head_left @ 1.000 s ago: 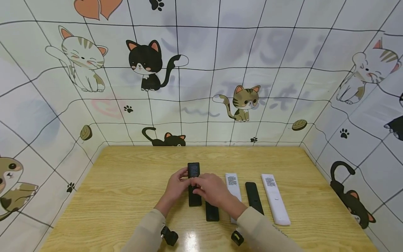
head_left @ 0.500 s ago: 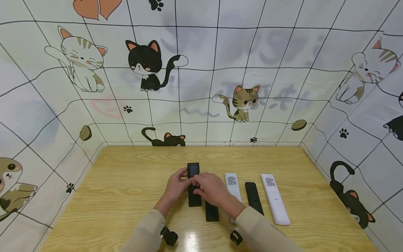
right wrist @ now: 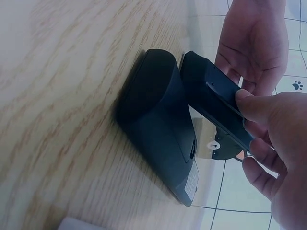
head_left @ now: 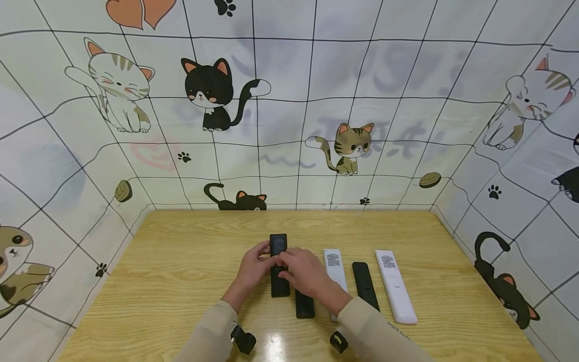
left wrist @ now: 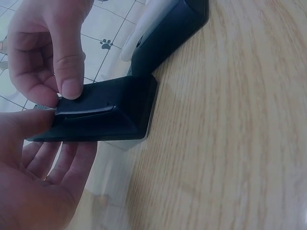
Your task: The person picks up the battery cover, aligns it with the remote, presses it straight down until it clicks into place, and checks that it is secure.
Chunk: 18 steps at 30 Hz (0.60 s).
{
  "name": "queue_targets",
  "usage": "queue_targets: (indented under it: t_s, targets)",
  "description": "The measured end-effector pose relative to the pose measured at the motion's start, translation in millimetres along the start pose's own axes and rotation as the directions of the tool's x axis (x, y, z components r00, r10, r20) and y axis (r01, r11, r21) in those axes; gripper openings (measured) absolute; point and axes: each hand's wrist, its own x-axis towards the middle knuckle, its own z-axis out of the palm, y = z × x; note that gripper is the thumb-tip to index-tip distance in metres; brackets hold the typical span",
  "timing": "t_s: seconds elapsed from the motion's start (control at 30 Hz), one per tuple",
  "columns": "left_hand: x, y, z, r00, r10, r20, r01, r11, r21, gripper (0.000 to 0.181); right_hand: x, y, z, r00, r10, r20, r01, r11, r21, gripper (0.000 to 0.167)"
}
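Observation:
A black remote control (head_left: 280, 286) lies back side up, a printed label at its far end. My left hand (head_left: 253, 266) holds it from the left, thumb on the back and fingers beneath its edge. My right hand (head_left: 306, 271) is on it from the other side, fingers curled and thumb (left wrist: 71, 86) pressing on the battery cover. Along that cover, a thin slit (left wrist: 86, 114) shows in the left wrist view; whether the cover has shifted, I cannot tell. A second black remote (right wrist: 158, 120) lies just to the right, partly under my right hand.
Right of my hands lie a white remote (head_left: 333, 261), another black remote (head_left: 365, 284) and a longer white remote (head_left: 398, 296), all on the wooden table (head_left: 190, 241). Cat-printed cloth (head_left: 289, 120) hangs behind the table and at both sides.
Almost nothing differs. Both hands stay on the black remote in the same place, with only a tiny shift of the right hand and wrist.

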Motion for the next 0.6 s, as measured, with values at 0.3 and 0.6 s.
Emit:
queue_targets:
  t_s: [0.3,0.6]
  targets:
    - [-1.1,-0.1,1.0,1.0,-0.001,-0.003,0.001,1.0,0.013,0.051,-1.3,1,0,1.0,0.02,0.012,-0.02,1.0,0.012,0.022]
    - [-3.2,2.3,1.9,1.0,0.008,-0.006,-0.008,1.0,0.002,0.051,-0.6,3,-11,0.93,0.324,0.171,-0.356,0.91,0.213,0.054]
